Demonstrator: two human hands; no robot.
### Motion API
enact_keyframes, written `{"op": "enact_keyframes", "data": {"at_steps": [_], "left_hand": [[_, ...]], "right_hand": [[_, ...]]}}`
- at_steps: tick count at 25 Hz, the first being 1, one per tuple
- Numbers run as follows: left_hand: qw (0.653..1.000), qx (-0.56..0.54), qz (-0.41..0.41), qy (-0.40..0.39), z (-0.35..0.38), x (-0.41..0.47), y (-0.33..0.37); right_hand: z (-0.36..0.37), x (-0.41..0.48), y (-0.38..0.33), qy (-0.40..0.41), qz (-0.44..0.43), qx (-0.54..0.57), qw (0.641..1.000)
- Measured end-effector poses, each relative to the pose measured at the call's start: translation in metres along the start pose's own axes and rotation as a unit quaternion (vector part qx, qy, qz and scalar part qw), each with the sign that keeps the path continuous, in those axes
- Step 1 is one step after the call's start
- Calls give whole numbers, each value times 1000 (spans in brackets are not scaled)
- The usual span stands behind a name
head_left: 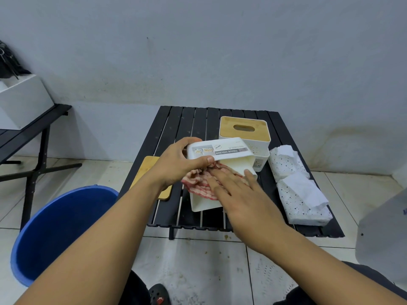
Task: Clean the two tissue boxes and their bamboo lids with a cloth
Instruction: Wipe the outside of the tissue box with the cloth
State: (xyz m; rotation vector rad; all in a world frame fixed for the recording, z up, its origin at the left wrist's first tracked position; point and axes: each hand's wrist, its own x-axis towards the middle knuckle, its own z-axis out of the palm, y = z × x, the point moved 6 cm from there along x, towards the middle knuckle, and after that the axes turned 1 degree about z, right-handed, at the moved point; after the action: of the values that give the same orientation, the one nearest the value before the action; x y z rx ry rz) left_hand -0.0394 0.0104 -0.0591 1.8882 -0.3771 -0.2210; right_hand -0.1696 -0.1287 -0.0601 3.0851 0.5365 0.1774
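tissue box [222,148] number one is the thing in hand: it lies tipped on its side near the middle of the black slatted table [182,122], open mouth toward the camera, lid off. the left hand [176,166] grips its left end, thumb curled over the labelled top wall and fingers wrapped round the far side. the right hand [240,194] is flat, fingers straight and together, pressing a crumpled red-and-white striped cloth [198,183] into the box's opening against its lower wall; it clasps nothing. the right hand and the cloth hide most of the box's inside. just behind, and touching or nearly touching the held box, stands the second tissue box [257,146], upright, smooth white plastic with rounded corners, wearing its bamboo lid [226,128] with an oval slot. the other bamboo lid [146,167] lies flat at the table's left edge, partly covered by the left wrist. at the right side of the table lie two soft tissue packs, one farther [286,164] and one nearer [301,199], white wrap speckled with small dots, with tissue poking out on top. on the tiled floor [198,260] to the left sits a round blue plastic bucket [55,227]. farther left a black bench [33,126] carries a white rectangular box [24,100]. count: two boxes, two lids, two packs, one cloth, one bucket.
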Motion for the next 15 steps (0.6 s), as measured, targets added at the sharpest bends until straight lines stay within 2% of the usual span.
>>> {"op": "enact_keyframes", "data": {"at_steps": [5,8,10,15], "left_hand": [[1000,-2,3,1,-1,1,0],[1000,-9,-3,5,-1,3,-4],[1000,-9,-4,2,0,6,-5],[1000,-10,3,9,1,7,-4]], "right_hand": [[3,-3,9,31,45,9,998],[-3,-8,43,88,128,32,987],[-5,-12,56,96,175,32,979],[10,-4,-7,88,106,-18,990]]}}
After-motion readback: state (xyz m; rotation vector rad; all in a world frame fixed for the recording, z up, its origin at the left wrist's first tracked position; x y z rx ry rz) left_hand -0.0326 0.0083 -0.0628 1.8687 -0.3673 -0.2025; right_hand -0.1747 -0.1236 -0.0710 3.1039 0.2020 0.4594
